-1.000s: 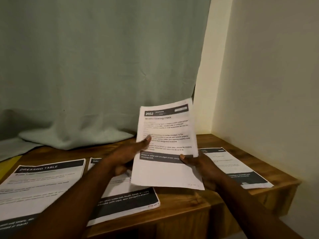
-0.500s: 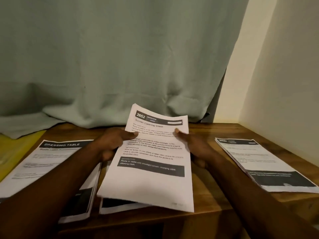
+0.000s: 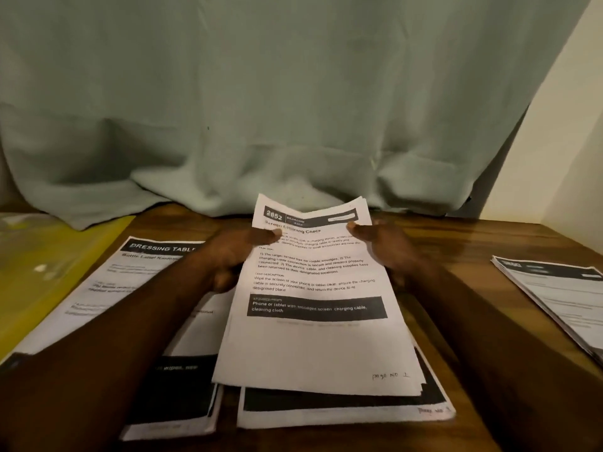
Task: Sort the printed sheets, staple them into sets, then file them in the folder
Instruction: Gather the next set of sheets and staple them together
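Observation:
A thin stack of printed sheets headed "Screen Cleaning Check" [image 3: 313, 340] is held over the wooden table [image 3: 463, 243]. My left hand [image 3: 238, 252] pinches its upper left edge, thumb on top. My right hand [image 3: 385, 246] pinches the upper right edge the same way. The top of the stack bows slightly between the thumbs. Under it lies another set of sheets [image 3: 342, 409] with a black band. A "Dressing Table" set [image 3: 107, 288] lies at the left, partly under my left forearm. A yellow folder [image 3: 49, 265] lies at the far left.
A further set of sheets [image 3: 554, 295] lies at the table's right edge. A pale green curtain [image 3: 261, 109] hangs behind and drapes onto the table's back. A cream wall [image 3: 571, 141] closes the right side. No stapler shows.
The held stack has come down from upright to nearly flat over the middle set. Both hands slid up to its top corners. The camera tilted down and left.

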